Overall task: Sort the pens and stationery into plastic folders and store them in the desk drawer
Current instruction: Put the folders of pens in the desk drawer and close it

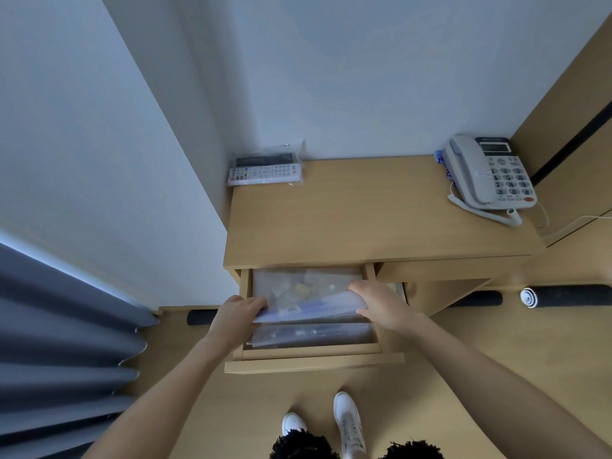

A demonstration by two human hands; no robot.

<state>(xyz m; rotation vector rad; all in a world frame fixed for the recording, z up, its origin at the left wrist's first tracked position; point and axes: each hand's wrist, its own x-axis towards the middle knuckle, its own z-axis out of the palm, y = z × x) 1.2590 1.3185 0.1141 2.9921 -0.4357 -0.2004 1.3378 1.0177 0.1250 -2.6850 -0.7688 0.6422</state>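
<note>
Head view, looking down over open drawer [311,354] of desk [364,220].

Hidden or unclear: drawer back under desk top, not seen. Contents of folders blurred through plastic; small pale and yellowish items in rear folder [298,284], kind not readable. Thin dark and pale shapes in front folder [311,336], possibly pens, not certain. Right end of drawer covered by right hand [377,301]. Both forearms cut off at lower frame edge. Remote [265,173] at rear left desk corner inside clear bag, second dark item behind it hard to make out. Blue object behind phone [493,173] mostly hidden.

Hands: left hand [236,314] at left end of top folder [308,308], fingers curled over its edge, gripping. Right hand at right end of same folder, fingers over top, thumb below, gripping. Top folder held slightly tilted, above front folder, overlapping near edge of rear folder; touching them or not, cannot tell.

Task items: all three folders inside drawer outline, rear one flat toward back, front one flat against drawer front, top one between hands.

Rest: curtain [66,342] at left, shoes [344,422] on floor [463,359] below drawer.
</note>
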